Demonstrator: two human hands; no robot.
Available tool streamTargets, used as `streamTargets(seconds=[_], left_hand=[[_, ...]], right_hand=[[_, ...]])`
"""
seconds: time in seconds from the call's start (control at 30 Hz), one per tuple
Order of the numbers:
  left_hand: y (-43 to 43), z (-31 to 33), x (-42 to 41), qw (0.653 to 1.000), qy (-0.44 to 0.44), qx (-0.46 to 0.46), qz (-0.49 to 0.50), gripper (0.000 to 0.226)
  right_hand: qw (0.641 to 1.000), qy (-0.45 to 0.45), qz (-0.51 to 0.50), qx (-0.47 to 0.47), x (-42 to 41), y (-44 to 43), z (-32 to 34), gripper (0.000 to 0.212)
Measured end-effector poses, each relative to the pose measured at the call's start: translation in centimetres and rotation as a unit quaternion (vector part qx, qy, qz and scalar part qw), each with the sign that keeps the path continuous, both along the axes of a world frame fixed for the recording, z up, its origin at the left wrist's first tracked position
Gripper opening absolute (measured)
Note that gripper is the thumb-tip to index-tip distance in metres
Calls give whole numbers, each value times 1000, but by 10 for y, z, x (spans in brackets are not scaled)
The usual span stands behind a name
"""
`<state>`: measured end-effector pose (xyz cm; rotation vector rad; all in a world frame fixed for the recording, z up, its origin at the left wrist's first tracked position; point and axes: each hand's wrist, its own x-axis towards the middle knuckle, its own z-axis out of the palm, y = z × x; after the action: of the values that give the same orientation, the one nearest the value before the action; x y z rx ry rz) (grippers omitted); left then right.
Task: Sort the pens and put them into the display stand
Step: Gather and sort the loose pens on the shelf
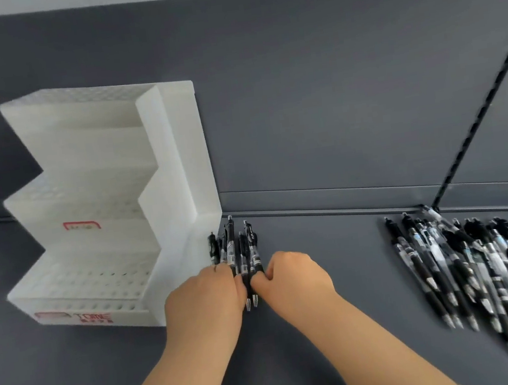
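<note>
Both hands, left (208, 289) and right (291, 275), pinched a small pen bundle (239, 251) just right of the display stand (95, 211); sorting step, stand empty. Next: align tips, slot into holes.

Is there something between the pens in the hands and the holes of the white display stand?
No loose object. The bundle of pens, held by left hand and right hand, lies just beside the display stand; only the stand's own right side wall separates it from the holes, which look empty.
</note>
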<state>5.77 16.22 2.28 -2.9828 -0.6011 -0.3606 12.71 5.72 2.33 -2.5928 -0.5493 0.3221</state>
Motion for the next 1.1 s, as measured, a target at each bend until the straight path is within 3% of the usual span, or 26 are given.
streamTargets(seconds=[0.2,0.33,0.5,0.57,0.7,0.87,0.93,1.1], left_hand=[[21,-9,-7,999,16,18,-25,35],[21,-1,-1,999,-20,5,-26,29],[8,2,16,995,-23,-15,-98,36],[-7,3,22,993,-6,-7,-121,27],[-42,1,35,982,-33,-37,-182,39],[-91,-8,56,968,-17,-67,-242,34],[-112,-10,61,967,-7,-78,-240,19],[-163,-15,77,964,13,-104,-242,25]], right_hand=[[1000,-17,-4,3,-3,29,-17,36],[999,-28,-21,5,-4,19,-11,34],[997,-45,-64,-1,-1,-12,-1,32],[995,-51,-84,-2,-1,-28,0,31],[990,-67,-127,-8,2,-68,-1,29],[983,-83,-164,-20,9,-124,-6,27],[982,-86,-165,-25,13,-146,-7,26],[980,-90,-172,-36,26,-202,-2,27]])
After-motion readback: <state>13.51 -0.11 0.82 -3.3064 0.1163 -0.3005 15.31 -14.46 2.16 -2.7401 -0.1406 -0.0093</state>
